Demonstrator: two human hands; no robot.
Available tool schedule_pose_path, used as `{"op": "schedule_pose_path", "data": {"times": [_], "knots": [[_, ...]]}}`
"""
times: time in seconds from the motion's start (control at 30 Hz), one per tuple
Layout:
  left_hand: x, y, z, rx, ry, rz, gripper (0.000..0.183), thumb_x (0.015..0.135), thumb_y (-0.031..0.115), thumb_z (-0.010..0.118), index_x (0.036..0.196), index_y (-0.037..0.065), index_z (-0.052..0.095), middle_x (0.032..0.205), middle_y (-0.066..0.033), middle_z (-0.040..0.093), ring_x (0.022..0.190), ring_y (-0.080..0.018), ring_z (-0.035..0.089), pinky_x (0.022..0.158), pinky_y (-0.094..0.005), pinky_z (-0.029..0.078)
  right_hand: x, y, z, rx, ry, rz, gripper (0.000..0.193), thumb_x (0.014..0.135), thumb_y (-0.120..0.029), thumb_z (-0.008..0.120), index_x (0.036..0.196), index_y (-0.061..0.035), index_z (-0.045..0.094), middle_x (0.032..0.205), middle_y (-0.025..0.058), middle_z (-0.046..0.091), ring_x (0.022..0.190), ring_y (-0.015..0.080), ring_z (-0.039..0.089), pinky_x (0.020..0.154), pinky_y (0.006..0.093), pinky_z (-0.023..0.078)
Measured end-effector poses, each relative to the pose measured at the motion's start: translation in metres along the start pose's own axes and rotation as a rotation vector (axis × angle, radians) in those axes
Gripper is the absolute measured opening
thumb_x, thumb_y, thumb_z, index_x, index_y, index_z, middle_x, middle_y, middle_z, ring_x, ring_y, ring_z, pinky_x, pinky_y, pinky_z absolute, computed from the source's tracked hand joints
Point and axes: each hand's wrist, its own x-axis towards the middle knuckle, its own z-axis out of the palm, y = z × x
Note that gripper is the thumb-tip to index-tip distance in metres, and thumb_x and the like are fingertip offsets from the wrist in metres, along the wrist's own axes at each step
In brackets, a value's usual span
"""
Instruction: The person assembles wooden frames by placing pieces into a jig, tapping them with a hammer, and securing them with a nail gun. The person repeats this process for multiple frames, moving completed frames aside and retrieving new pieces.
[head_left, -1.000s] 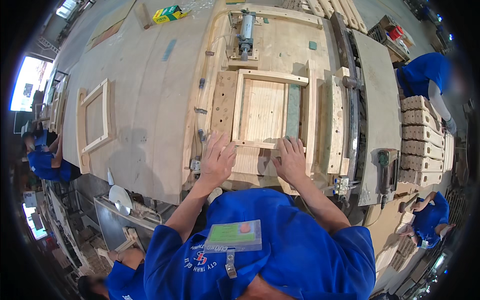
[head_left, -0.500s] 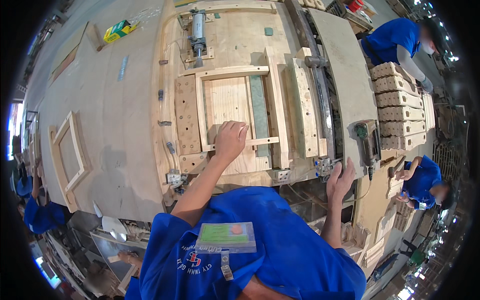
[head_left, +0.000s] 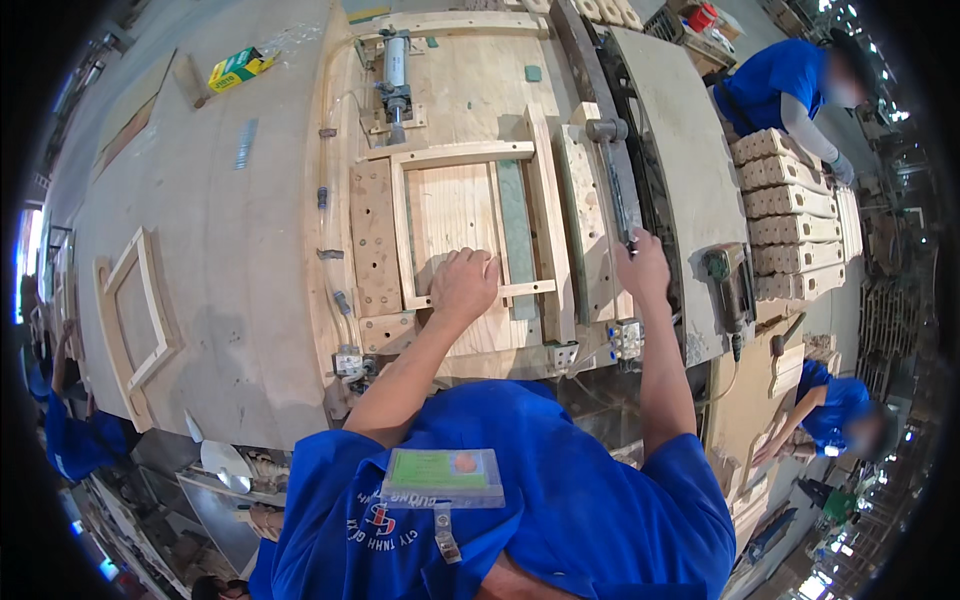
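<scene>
A pale wooden frame (head_left: 463, 152) lies flat in a jig on the bench, its long right-hand piece (head_left: 548, 200) reaching past the corners. My left hand (head_left: 463, 288) is closed over the near rail of this frame, with bent fingers and the palm hiding part of the rail. To the right, a hammer (head_left: 608, 130) lies along the jig's right side, its head away from me. My right hand (head_left: 643, 268) has its fingers closed around the near end of the hammer's handle. Inside the frame are a wooden board (head_left: 450, 210) and a green strip (head_left: 516, 225).
A pneumatic cylinder (head_left: 396, 65) is mounted beyond the frame. A power tool (head_left: 728, 275) with a hose lies at the right. Stacked wooden parts (head_left: 790, 215) stand beside a co-worker (head_left: 775, 85). Another wooden frame (head_left: 150, 300) and a yellow-green box (head_left: 236, 70) lie at the left.
My right hand has moved forward and left from the bench's near edge onto the hammer's handle. My left hand has stayed at the near rail. The view has shifted slightly.
</scene>
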Motion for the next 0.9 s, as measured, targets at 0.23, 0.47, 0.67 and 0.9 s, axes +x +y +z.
{"op": "schedule_pose_path", "data": {"times": [0.23, 0.47, 0.67, 0.9], "knots": [[0.005, 0.005, -0.003, -0.047, -0.003, 0.023, 0.031, 0.102, 0.034, 0.065, 0.104, 0.006, 0.079, 0.103, -0.0166, 0.076, 0.103, -0.0354, 0.07, 0.093, -0.049, 0.056, 0.049, -0.025, 0.044, 0.338, 0.064, 0.174, 0.044, 0.094, -0.019, 0.072, 0.132, -0.0002, 0.062, 0.108, 0.0235, 0.072, 0.108, 0.0443, 0.071, 0.093, 0.0514, 0.055], [-0.006, -0.018, -0.006, -0.064, 0.027, 0.037, 0.031, 0.102, 0.033, 0.066, 0.103, 0.005, 0.078, 0.099, -0.0169, 0.076, 0.099, -0.0366, 0.071, 0.09, -0.0492, 0.057, 0.003, -0.143, -0.051, 1.084, -0.239, 0.186, 0.032, 0.113, -0.037, 0.058, 0.105, -0.0066, 0.057, 0.071, -0.0041, 0.048, 0.049, 0.003, 0.041, 0.04, 0.024, 0.032], [-0.014, -0.02, -0.001, -0.099, 0.083, 0.055, 0.027, 0.101, 0.032, 0.068, 0.101, 0.006, 0.077, 0.094, -0.014, 0.074, 0.095, -0.0343, 0.071, 0.088, -0.0487, 0.057, 0.014, -0.246, -0.16, 1.446, 0.15, -0.437, 0.039, 0.114, -0.046, 0.053, 0.107, -0.0079, 0.056, 0.07, -0.0016, 0.046, 0.05, 0.0071, 0.039, 0.042, 0.026, 0.033], [-0.004, -0.009, -0.014, -0.131, 0.01, 0.091, 0.029, 0.101, 0.032, 0.067, 0.104, 0.005, 0.077, 0.099, -0.0164, 0.074, 0.097, -0.0355, 0.071, 0.088, -0.0499, 0.058, 0.015, -0.186, 0.056, 0.7, 0.277, -0.733, 0.034, 0.112, -0.033, 0.052, 0.119, -0.0006, 0.061, 0.07, 0.0142, 0.059, 0.062, 0.0281, 0.06, 0.056, 0.0393, 0.046]]}}
